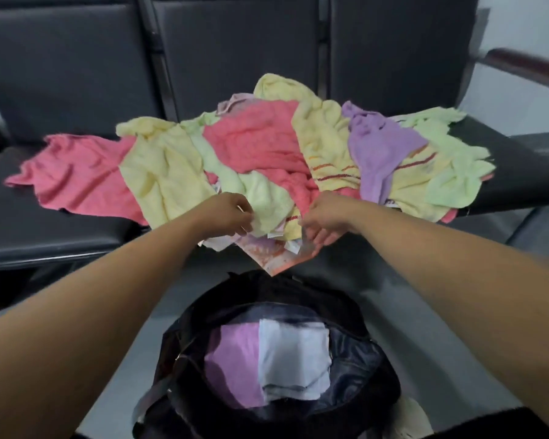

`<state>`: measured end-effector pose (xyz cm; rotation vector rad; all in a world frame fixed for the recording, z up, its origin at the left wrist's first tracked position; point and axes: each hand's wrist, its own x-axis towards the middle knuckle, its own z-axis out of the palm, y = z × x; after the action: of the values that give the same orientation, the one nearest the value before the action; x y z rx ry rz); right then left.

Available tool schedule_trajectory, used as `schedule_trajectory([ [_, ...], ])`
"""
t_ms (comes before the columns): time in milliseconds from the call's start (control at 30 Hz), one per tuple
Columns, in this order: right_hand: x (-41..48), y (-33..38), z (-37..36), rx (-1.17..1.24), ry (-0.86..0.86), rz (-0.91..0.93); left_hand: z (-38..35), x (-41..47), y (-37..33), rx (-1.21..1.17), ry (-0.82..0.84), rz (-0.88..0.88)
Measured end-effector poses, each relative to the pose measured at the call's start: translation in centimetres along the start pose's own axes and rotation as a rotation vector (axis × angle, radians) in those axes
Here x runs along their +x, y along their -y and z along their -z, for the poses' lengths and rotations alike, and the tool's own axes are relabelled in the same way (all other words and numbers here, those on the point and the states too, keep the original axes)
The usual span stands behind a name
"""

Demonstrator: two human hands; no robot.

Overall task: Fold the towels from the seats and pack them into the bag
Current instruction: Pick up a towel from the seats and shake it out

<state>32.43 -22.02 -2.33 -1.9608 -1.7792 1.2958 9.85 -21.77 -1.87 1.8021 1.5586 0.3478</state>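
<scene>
My left hand (232, 213) pinching a fluffy pale green towel (263, 191), my right hand (324, 221) gripping the crumpled towel pile (260, 144) at the black seat (29, 223) near edge, bare padding left, open dark bag (377, 375) nearest, folded lilac towel (235, 369) inside.

Smooth grey floor (431, 359) below, dull; white wall (520, 33) at upper right; dark brown rail (526, 66) slanting across that wall, glossy, blurred at its left end; pale cream object (412, 419) low on the right, partly hidden, kind unclear; black fuzzy fabric (488, 426) along the bottom edge, just beside it.
</scene>
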Motion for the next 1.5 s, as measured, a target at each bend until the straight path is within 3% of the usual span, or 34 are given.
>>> schedule_trajectory([
  [233, 1.9, 4.4, 4.1, -0.130, -0.424, 0.104, 4.3, 3.0, 0.1, 0.201, -0.321, -0.029],
  [400, 6.3, 4.7, 3.8, -0.221, -0.569, 0.144, 3.2, 6.9, 2.4, 0.070, -0.420, -0.095],
  [500, 8.5, 4.8, 3.7, -0.278, -0.624, 0.117, 2.6, 9.2, 2.3, 0.065, -0.368, -0.135],
  [633, 9.9, 3.2, 4.1, -0.348, -0.563, -0.152, 1.2, 12.2, 1.9, 0.300, -0.145, -0.042],
  [767, 9.8, 1.1, 4.5, -0.369, -0.623, -0.056, 0.8, 12.9, 2.8, 0.278, -0.115, -0.002],
  [867, 9.4, 2.1, 4.8, -0.196, -0.683, 0.112, 1.3, 12.0, 2.5, 0.069, -0.084, -0.012],
  [967, 7.5, 5.0, 4.9, 0.142, -0.599, 0.292, 2.0, 10.1, 1.2, -0.531, -0.061, -0.042],
  [1067, 4.4, 7.6, 4.7, 0.281, -0.505, 0.466, 3.0, 7.9, -0.5, -0.657, -0.320, -0.059],
  [1100, 3.2, 8.2, 4.5, 0.305, -0.468, 0.504, 3.4, 7.0, -1.2, -0.700, -0.334, -0.063],
  [1200, 0.1, 9.7, 3.5, 0.453, -0.347, 0.571, 4.2, 4.3, -3.8, -0.932, -0.040, -0.024],
  [1267, -1.5, 10.2, 2.8, 0.513, -0.319, 0.585, 4.4, 2.6, -5.4, -0.933, 0.071, -0.057],
  [1333, -2.9, 10.2, 2.4, 0.588, -0.298, 0.565, 4.4, 1.4, -6.3, -0.935, 0.048, -0.099],
  [1433, -5.2, 10.6, 2.9, 0.870, -0.198, 0.542, 4.4, -0.6, -7.0, -0.961, 0.056, -0.203],
  [1500, -6.7, 11.6, 3.5, 1.051, -0.149, 0.559, 4.3, -2.1, -7.1, -0.838, 0.067, -0.336],
])
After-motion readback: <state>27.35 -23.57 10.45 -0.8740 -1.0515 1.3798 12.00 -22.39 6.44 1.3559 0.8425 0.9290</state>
